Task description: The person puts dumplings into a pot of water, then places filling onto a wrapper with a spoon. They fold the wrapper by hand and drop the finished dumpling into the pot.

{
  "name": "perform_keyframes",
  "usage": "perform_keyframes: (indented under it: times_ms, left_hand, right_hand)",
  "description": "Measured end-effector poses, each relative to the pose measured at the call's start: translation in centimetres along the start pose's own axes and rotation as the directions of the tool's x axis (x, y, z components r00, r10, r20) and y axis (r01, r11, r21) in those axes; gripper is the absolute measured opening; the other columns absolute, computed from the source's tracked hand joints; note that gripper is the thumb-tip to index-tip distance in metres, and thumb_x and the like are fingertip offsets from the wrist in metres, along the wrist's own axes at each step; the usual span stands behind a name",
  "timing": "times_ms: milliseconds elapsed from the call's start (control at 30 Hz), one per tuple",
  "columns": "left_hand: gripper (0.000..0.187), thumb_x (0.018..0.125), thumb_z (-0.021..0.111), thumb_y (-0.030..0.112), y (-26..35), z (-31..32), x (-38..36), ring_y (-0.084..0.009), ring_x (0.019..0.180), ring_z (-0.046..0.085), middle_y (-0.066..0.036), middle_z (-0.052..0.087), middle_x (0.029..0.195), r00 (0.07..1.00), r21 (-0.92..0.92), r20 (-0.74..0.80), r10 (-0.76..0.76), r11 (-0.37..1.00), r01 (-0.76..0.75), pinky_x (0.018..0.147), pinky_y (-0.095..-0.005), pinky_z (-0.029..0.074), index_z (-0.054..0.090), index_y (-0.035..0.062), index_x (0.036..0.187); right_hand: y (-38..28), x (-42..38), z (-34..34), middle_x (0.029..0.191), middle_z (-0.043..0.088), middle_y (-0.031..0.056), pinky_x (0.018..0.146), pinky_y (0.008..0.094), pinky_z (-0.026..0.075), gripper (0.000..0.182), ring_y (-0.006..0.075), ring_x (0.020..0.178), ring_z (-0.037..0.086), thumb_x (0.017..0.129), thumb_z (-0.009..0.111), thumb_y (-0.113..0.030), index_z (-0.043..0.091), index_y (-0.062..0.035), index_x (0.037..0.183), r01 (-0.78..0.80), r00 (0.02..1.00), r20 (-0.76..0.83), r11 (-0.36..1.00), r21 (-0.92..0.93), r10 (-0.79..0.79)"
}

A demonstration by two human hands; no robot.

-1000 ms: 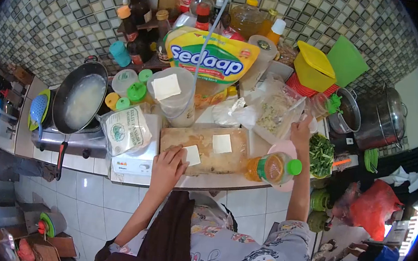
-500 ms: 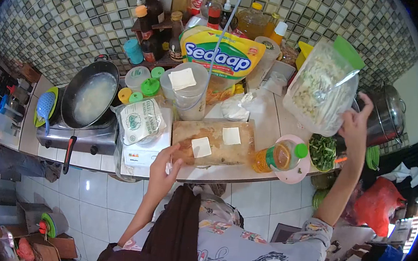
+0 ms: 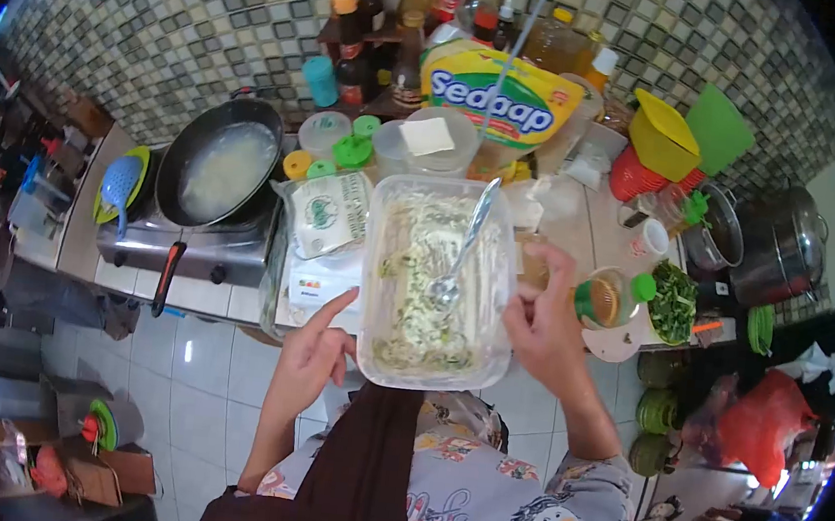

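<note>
A clear rectangular container (image 3: 385, 363) with a pale, green-flecked mixture is held up over the cutting board, hiding most of it. Inside it a metal spoon (image 3: 466, 250) leans against the far rim. My right hand (image 3: 553, 334) grips the container's right side between thumb and fingers. At the left side is my left hand (image 3: 310, 356), index finger extended, other fingers loosely curled, with nothing in it. A white square sheet (image 3: 426, 137) rests on a clear tub behind the container. Just left of the container lies a white plastic packet (image 3: 323, 213).
On the stove at left stands a frying pan (image 3: 220, 173) with whitish contents. An oil bottle (image 3: 607, 299), a bowl of chopped greens (image 3: 673, 303) and pots (image 3: 775, 250) are at right. Behind stand a yellow Sedaap pouch (image 3: 499, 96) and several bottles.
My right hand has brought the container from the right side to the middle, over the board. Its spoon and contents now face up. My left hand has moved off the board to the container's left side.
</note>
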State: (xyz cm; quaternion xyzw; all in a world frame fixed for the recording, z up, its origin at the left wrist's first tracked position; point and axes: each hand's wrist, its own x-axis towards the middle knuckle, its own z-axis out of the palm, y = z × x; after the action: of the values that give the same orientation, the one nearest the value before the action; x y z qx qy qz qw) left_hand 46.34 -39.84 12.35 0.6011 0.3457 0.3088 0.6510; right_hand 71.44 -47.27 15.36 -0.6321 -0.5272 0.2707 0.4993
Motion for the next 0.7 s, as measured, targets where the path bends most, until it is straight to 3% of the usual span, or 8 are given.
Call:
perform_keyframes:
  times_ms: [133, 200, 267, 333, 400, 433, 633, 700]
  left_hand:
    - [0.035, 0.085, 0.051, 0.01, -1.7, -0.6, -0.3, -0.0011, 0.046, 0.039, 0.003, 0.047, 0.054, 0.988, 0.141, -0.156, -0.017, 0.989, 0.039, 0.043, -0.0177, 0.032, 0.047, -0.0012, 0.119]
    - [0.035, 0.084, 0.054, 0.008, -2.0, -0.7, -0.6, -0.0009, 0.046, 0.038, 0.004, 0.047, 0.053, 0.985, 0.132, -0.172, -0.021, 0.99, 0.044, 0.043, -0.0179, 0.032, 0.048, -0.0012, 0.117]
    - [0.033, 0.084, 0.054, 0.009, -2.5, -0.6, -0.6, -0.001, 0.048, 0.039, 0.004, 0.047, 0.054, 0.988, 0.192, -0.144, 0.054, 0.981, -0.025, 0.045, -0.0178, 0.032, 0.048, -0.0007, 0.115]
    - [0.023, 0.086, 0.051, 0.009, -2.5, -0.5, -0.6, -0.0021, 0.049, 0.041, 0.003, 0.048, 0.057, 0.99, 0.11, -0.14, 0.03, 0.994, -0.015, 0.046, -0.0176, 0.033, 0.049, 0.0001, 0.107]
    - [0.013, 0.089, 0.047, 0.013, -3.2, -0.7, 0.0, -0.0032, 0.05, 0.041, 0.002, 0.047, 0.061, 0.994, -0.122, -0.091, 0.067, 0.989, -0.078, 0.047, -0.0175, 0.034, 0.048, 0.0015, 0.096]
    - [0.013, 0.089, 0.047, 0.013, -3.4, -0.7, 0.3, -0.0032, 0.05, 0.041, 0.002, 0.047, 0.061, 0.994, -0.121, -0.09, 0.069, 0.989, -0.08, 0.047, -0.0175, 0.034, 0.048, 0.0015, 0.096]
    - [0.024, 0.092, 0.042, 0.023, -3.1, 0.0, 3.7, -0.0043, 0.048, 0.041, 0.002, 0.047, 0.06, 0.981, -0.061, -0.177, 0.073, 0.994, -0.085, 0.045, -0.0191, 0.034, 0.045, 0.0033, 0.078]
    - [0.028, 0.091, 0.043, 0.021, -2.9, 0.4, 4.8, -0.0059, 0.045, 0.041, 0.0, 0.044, 0.052, 0.98, 0.212, -0.19, 0.05, 0.977, -0.009, 0.042, -0.0223, 0.034, 0.043, 0.0027, 0.07]
  right_hand:
    - [1.4, -1.0, 2.8, 0.08, 0.056, 0.0108, 0.056, 0.0209, 0.04, 0.049, 0.0092, 0.062, 0.051, 0.081, 0.042, 0.003, 0.014, -0.0007, 0.121, 0.039, 0.996, 0.085, 0.999, -0.031, -0.036]
    - [2.1, -1.6, 3.3, 0.075, 0.057, 0.0155, 0.061, 0.0304, 0.045, 0.048, 0.0231, 0.068, 0.06, 0.079, 0.046, 0.001, 0.019, 0.002, 0.119, 0.06, 0.997, 0.047, 0.996, -0.073, -0.056]
    - [2.9, -1.9, 3.4, 0.074, 0.057, 0.0142, 0.06, 0.0304, 0.045, 0.049, 0.0226, 0.066, 0.06, 0.078, 0.047, 0.001, 0.019, 0.0024, 0.119, 0.087, 0.995, 0.05, 0.992, -0.092, -0.083]
    - [3.4, -2.2, 3.2, 0.072, 0.056, 0.0129, 0.06, 0.0303, 0.045, 0.05, 0.0221, 0.064, 0.059, 0.078, 0.048, 0.002, 0.019, 0.0028, 0.119, 0.12, 0.992, 0.048, 0.986, -0.113, -0.116]
    - [3.8, -2.6, 2.9, 0.082, 0.054, 0.0121, 0.054, 0.0222, 0.041, 0.052, 0.0098, 0.062, 0.05, 0.08, 0.045, 0.003, 0.013, 0.0012, 0.121, 0.113, 0.99, 0.094, 0.985, -0.128, -0.101]
    - [3.8, -2.8, 3.0, 0.082, 0.054, 0.0121, 0.054, 0.0222, 0.041, 0.052, 0.0098, 0.062, 0.05, 0.08, 0.045, 0.003, 0.013, 0.0012, 0.121, 0.114, 0.99, 0.092, 0.985, -0.128, -0.103]
    - [4.4, -3.2, 3.5, 0.073, 0.052, 0.0085, 0.054, 0.0248, 0.04, 0.048, 0.0129, 0.058, 0.048, 0.078, 0.048, 0.004, 0.022, 0.0021, 0.118, 0.234, 0.972, 0.064, 0.934, -0.268, -0.225]
    - [5.2, -3.2, 3.3, 0.072, 0.051, 0.0071, 0.054, 0.0254, 0.04, 0.048, 0.0132, 0.057, 0.048, 0.078, 0.05, 0.003, 0.025, 0.0032, 0.118, 0.365, 0.926, 0.079, 0.827, -0.427, -0.368]
